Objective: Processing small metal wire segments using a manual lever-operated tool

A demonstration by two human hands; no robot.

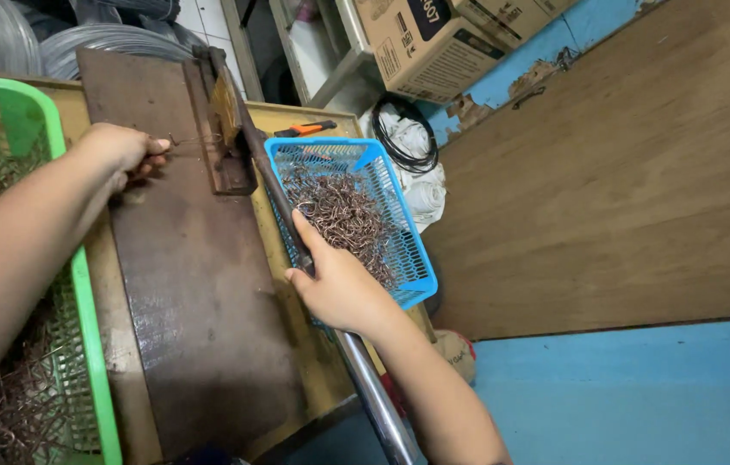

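Head view: I've got my left hand pinching a thin wire piece fed into the bending jig on the worktop, right hand wrapped round the steel lever. I judge the bend is mid-step; next calls for a steady pull. Blue basket holds bent hooks; green basket holds tangled wire pieces.

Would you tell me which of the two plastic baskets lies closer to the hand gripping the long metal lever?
The blue basket, holding bent wire pieces, sits right beside the right hand on the lever; the green basket is across the bench.
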